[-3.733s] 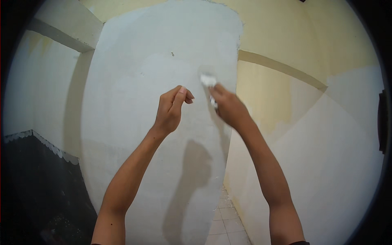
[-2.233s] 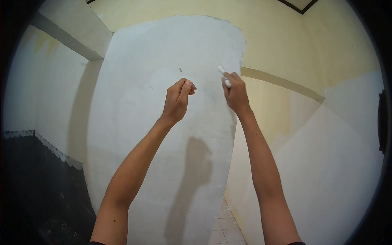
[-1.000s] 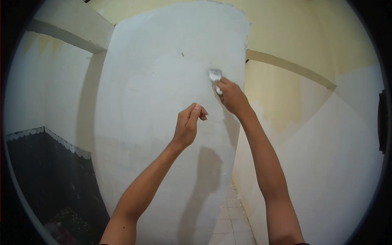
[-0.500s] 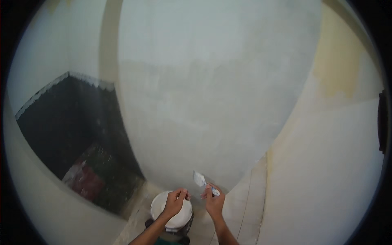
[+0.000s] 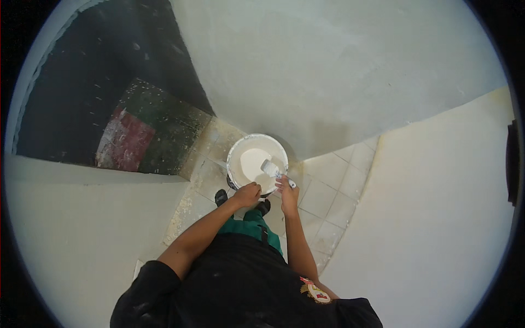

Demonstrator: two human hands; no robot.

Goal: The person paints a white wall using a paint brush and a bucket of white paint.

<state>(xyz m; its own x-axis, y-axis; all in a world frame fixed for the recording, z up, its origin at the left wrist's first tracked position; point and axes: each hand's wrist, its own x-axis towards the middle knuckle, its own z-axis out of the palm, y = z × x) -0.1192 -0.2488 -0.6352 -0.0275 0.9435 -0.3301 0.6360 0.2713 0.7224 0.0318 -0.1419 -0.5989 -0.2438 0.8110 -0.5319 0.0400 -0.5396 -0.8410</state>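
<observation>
held the brush (image 5: 269, 168) over the bucket (image 5: 235, 162) of pale liquid (image 5: 251, 160), pinching the handle (image 5: 292, 183) in the right hand (image 5: 287, 194), probably to stay clean; pressed the left hand (image 5: 249, 193) together beside the bucket, seemingly around nothing.

a reddish patch (image 5: 135, 143) marks the dark surface (image 5: 169, 117) beside pale tiles (image 5: 320, 195).

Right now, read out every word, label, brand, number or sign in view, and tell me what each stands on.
No text can be read.
Black shirt, right side: a coloured emblem, too small to make out any lettering.
Paintbrush in the right hand: nothing legible.
White bucket: nothing legible.
</observation>
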